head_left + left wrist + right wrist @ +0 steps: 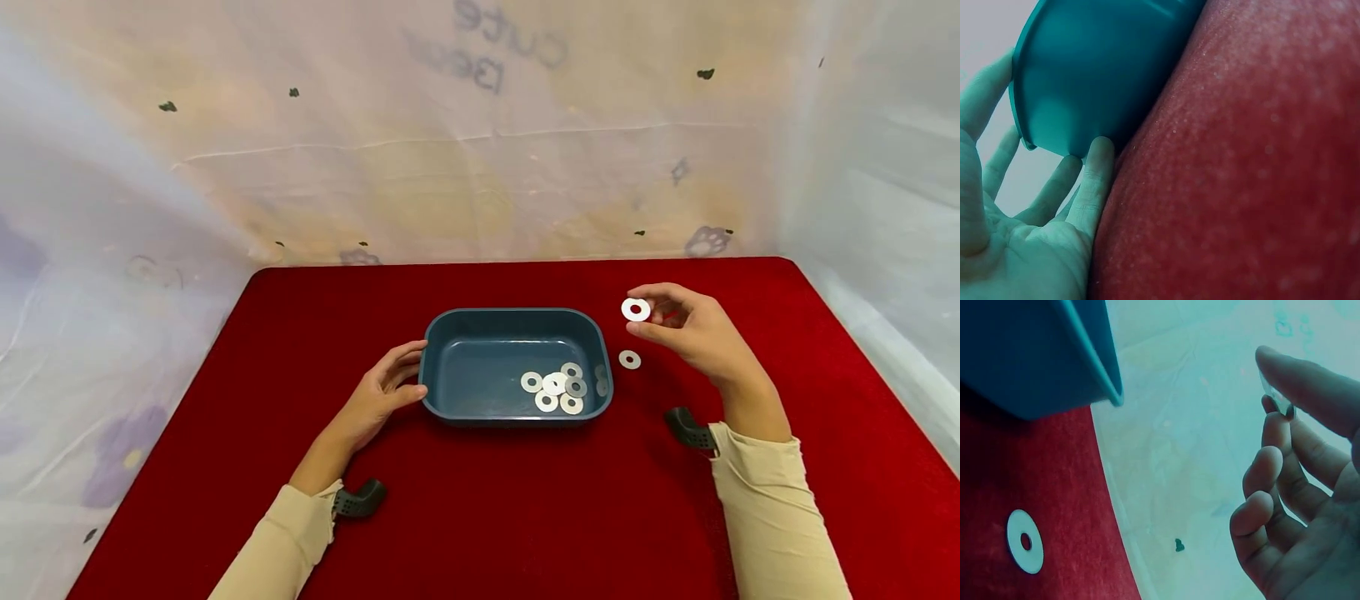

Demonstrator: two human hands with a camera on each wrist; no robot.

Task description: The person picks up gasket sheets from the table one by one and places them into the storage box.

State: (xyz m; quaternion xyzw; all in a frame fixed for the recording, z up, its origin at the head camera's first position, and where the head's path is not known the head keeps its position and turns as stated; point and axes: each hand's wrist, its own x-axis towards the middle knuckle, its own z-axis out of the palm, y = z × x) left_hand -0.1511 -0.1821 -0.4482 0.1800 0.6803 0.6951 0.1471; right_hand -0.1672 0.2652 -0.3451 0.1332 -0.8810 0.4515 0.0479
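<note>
A blue plastic bin (480, 417) sits on the red cloth, with several flat metal washers (532, 382) lying in its front right part, some overlapping. At the bin's left end my left hand (378, 390) touches the outer wall and rim; the left wrist view shows its fingers (1094, 181) fairly straight against the wall. To the right of the bin, my right hand (693, 333) pinches one washer (626, 310) between thumb and fingers, raised above the cloth. Another washer (630, 360) lies flat on the cloth just outside the bin's right end.
The red cloth (495, 517) covers the tabletop around the bin. Printed pale sheets (450, 200) hang behind the table and at both sides. Dark curved mounts (360, 500) stick out from both sleeves.
</note>
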